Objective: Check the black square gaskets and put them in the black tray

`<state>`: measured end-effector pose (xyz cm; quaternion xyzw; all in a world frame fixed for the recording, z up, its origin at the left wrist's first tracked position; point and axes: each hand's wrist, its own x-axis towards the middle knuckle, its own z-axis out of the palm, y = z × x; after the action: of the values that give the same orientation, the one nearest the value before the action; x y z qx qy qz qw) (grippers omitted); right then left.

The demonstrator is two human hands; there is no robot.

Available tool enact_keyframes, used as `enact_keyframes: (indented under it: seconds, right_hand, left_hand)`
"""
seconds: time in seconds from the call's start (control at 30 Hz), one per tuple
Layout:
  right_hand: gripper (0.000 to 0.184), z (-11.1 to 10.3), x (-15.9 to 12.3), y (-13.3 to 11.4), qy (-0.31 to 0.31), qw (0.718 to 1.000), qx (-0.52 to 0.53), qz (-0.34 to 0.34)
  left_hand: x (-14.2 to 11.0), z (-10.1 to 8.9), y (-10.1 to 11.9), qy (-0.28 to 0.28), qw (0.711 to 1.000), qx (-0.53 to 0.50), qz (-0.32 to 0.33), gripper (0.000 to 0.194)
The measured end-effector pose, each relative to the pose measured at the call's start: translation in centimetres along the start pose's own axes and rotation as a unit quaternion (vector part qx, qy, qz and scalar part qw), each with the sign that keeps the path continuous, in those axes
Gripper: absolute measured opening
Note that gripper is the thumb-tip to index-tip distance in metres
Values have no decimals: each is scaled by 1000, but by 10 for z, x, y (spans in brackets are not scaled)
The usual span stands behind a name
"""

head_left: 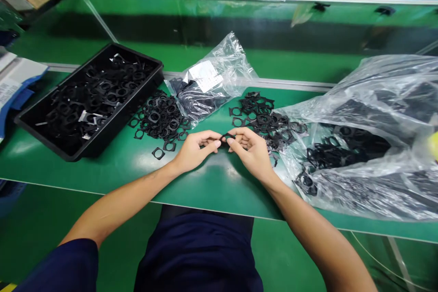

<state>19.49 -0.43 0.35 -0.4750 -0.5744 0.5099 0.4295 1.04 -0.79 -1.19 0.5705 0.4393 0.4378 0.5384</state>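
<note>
My left hand point(195, 149) and my right hand point(251, 151) meet over the green table point(212, 187), fingers pinched together on one small black plastic frame part point(226, 137) held between them. To the left of my hands lies a loose pile of black ring-and-frame parts point(159, 121). A second pile of the same black parts point(262, 116) lies just beyond my right hand.
A black tray point(44, 132) full of black parts stands at the left. A small clear bag with a white label point(208, 84) lies behind the piles. A large clear bag of parts point(369, 146) fills the right side. A green conveyor runs behind.
</note>
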Motion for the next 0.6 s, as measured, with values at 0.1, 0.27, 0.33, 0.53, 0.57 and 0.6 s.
enact_keyframes:
  seconds: [0.1, 0.27, 0.33, 0.53, 0.57, 0.6]
  right_hand:
    - [31, 2, 0, 0, 5, 1000, 11, 13]
    - [41, 3, 1, -2, -6, 995, 80, 55]
    - [40, 3, 1, -3, -14, 993, 95, 64]
    - [37, 3, 1, -3, -3, 991, 116, 66]
    - [36, 3, 1, -3, 2, 991, 116, 66]
    - [36, 3, 1, -2, 7, 991, 115, 68]
  left_hand:
    - [2, -1, 1, 16, 1000, -5, 22, 30]
    - [3, -2, 0, 40, 999, -3, 32, 26]
    - [3, -2, 0, 55, 998, -3, 29, 25]
    - [4, -2, 2, 95, 995, -11, 25, 25]
    - [4, -2, 3, 96, 995, -14, 26, 26]
    - [4, -1, 4, 95, 995, -16, 28, 27]
